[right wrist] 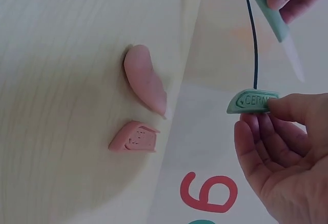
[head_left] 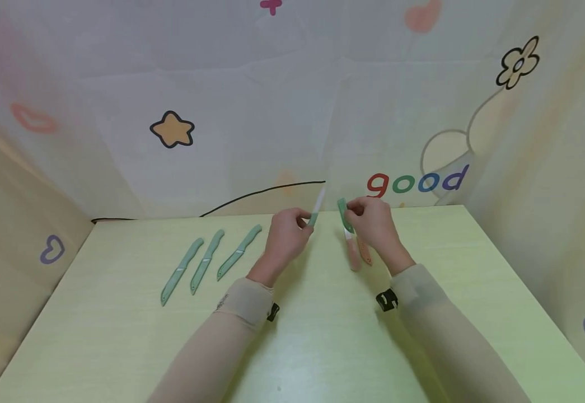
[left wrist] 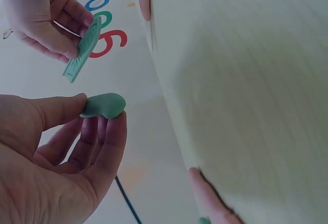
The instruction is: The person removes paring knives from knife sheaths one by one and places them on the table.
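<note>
My left hand (head_left: 287, 238) pinches the green handle of a small knife (left wrist: 105, 105) between thumb and fingers. Its bare white blade (head_left: 319, 200) points up and away from me. In my right hand (head_left: 371, 221) a green blade sheath (right wrist: 252, 101) with raised lettering is held by thumb and fingertips, apart from the knife. Below that hand lie a pink-handled knife (head_left: 352, 256), partly overlapped by the green sheath in the head view, and a pink sheath (right wrist: 134, 137). The two pink pieces lie side by side, separate from each other.
On the left of the table (head_left: 302, 352) several green knives lie slanted in a row: one (head_left: 181, 272) outermost, one (head_left: 207, 262) in the middle, one (head_left: 239, 253) nearest my left hand. A printed cloth (head_left: 252, 123) hangs behind the table's back edge and at both sides.
</note>
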